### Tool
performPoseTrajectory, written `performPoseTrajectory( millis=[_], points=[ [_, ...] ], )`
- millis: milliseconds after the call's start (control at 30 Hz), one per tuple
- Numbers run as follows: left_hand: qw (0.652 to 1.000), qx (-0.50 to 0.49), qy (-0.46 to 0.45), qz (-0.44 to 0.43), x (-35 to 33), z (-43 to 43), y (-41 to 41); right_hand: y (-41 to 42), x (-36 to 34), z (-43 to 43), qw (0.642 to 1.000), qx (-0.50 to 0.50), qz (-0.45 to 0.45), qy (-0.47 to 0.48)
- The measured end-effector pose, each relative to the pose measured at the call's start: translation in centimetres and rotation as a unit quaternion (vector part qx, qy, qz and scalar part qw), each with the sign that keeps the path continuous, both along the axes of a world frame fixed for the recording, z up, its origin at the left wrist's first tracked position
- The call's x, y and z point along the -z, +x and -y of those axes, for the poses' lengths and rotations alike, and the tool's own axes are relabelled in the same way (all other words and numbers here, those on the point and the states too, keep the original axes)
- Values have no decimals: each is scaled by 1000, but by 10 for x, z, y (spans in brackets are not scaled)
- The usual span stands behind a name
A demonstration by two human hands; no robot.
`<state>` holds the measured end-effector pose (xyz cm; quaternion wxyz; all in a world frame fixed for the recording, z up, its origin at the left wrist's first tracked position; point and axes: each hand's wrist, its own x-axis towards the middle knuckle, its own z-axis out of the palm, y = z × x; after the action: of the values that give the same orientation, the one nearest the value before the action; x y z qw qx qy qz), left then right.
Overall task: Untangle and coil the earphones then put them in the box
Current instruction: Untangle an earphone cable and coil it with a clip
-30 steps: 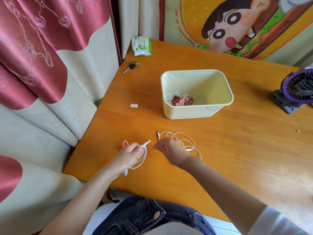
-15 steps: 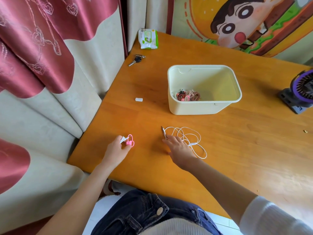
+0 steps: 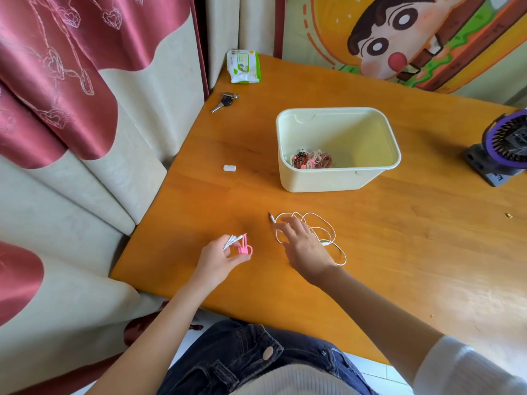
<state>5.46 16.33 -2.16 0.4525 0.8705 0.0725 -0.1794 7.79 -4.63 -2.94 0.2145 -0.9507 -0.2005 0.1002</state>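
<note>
Your left hand [image 3: 216, 260] had held a loose white cord a second before, but by this moment it gripped a small white bundle [image 3: 232, 240] with a pink tie, which looked ready for the box [image 3: 339, 181]. Your right hand [image 3: 302, 249] had slid, fingers spread flat, onto the tangled white earphones [image 3: 328, 229] on the counter [image 3: 399, 238], so they looked next. I counted one box, one bundle, one tangled set, and one pinkish heap of cords [image 3: 312, 161] in the box.

Earphones [image 3: 319, 232], box [image 3: 339, 181]
White earphones are lying tangled before the open cream box; coiled pink set [image 3: 312, 161] is sitting inside.
</note>
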Motion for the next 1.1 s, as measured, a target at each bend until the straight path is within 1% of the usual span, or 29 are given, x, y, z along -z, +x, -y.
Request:
performPoseTrajectory(
  millis=[33,67,100,167,267,333,400,500,600,767,933,1033,1100],
  points=[
    [1000,5,-6,2,-5,5,0,-3,-5,-3,998,8,-32,60],
    [1000,9,-11,6,-10,9,0,-6,-12,-7,989,17,-83,117],
    [1000,13,-17,10,-15,14,0,-9,-17,-11,977,23,-137,163],
    [999,19,-35,11,-22,19,1,-14,-25,-18,946,56,-214,237],
    [998,29,-53,15,-23,18,2,-15,-33,-22,893,118,-289,325],
    [997,21,-77,7,-22,16,4,-13,-38,-22,861,135,-324,368],
    [995,16,-96,-5,-23,15,4,-10,-43,-21,843,136,-343,391],
    [992,-4,-127,-19,-26,15,3,-7,-47,-20,834,130,-351,406],
    [983,-25,-178,-39,-30,15,2,-6,-50,-20,826,126,-361,415],
    [971,-22,-235,-34,-33,12,1,-8,-53,-21,792,135,-385,455],
    [977,10,-213,-14,-33,11,1,-10,-55,-24,791,147,-382,454],
    [973,-5,-228,-34,-37,13,1,-10,-57,-26,781,154,-396,457],
    [972,-8,-231,-33,-39,14,0,-10,-58,-26,776,156,-406,456]
  ],
)
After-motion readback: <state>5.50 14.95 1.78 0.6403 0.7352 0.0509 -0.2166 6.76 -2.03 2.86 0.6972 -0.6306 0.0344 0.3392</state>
